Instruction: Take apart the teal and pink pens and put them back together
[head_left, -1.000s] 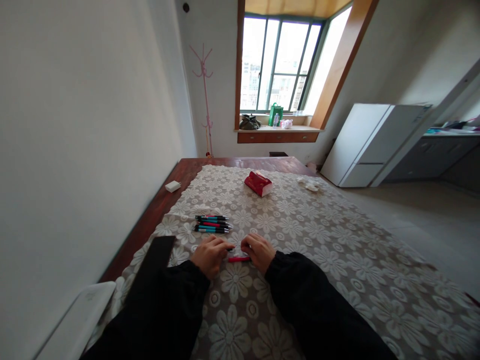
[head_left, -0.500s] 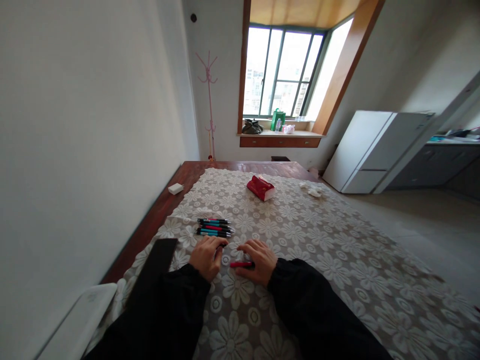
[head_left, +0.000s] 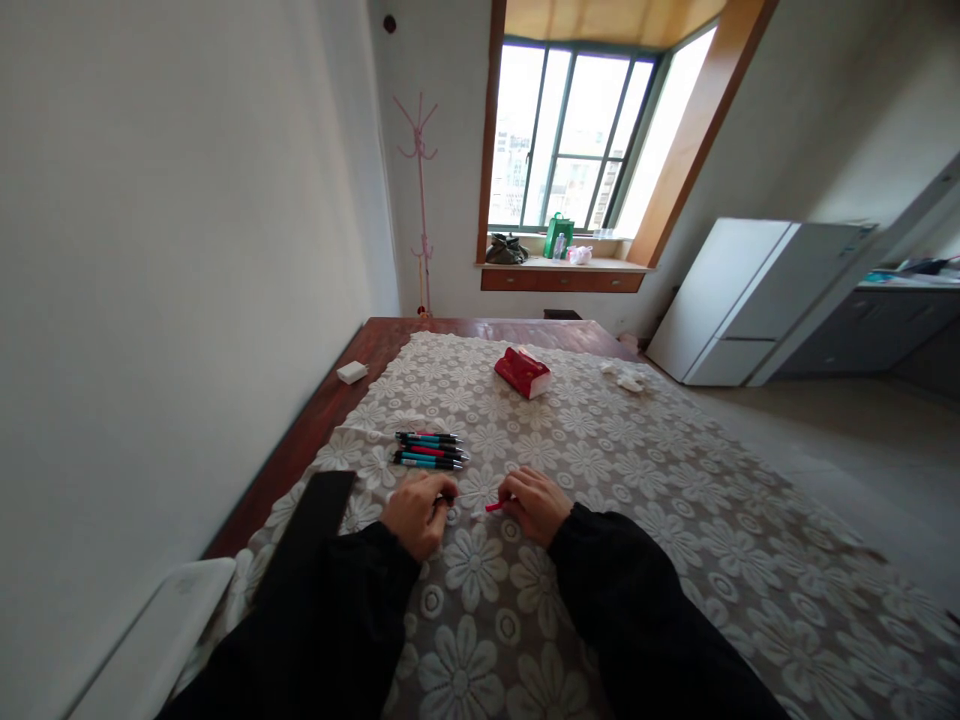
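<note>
My left hand [head_left: 418, 515] is closed in a pinch around a small dark pen part, mostly hidden by the fingers. From its fingertips a thin pale stick [head_left: 471, 494], which looks like a pen refill, points right toward the other hand. My right hand [head_left: 535, 503] grips a red pen barrel [head_left: 494, 507] whose open end sticks out to the left. A small gap separates the two hands, just above the tablecloth. Beyond my left hand, several click pens [head_left: 429, 451] with blue, red and black bodies lie side by side.
A floral lace cloth [head_left: 474, 566] covers most of the wooden table [head_left: 480, 326]. Farther back lies a red tissue pack [head_left: 523, 372], with crumpled white tissue [head_left: 624, 377] to its right. A dark flat object [head_left: 319, 510] and a white case [head_left: 161, 620] are near my left arm.
My right hand has moved slightly right and up with the red barrel, now tilted. The thin pale stick shows between the hands. My left hand has barely moved.
</note>
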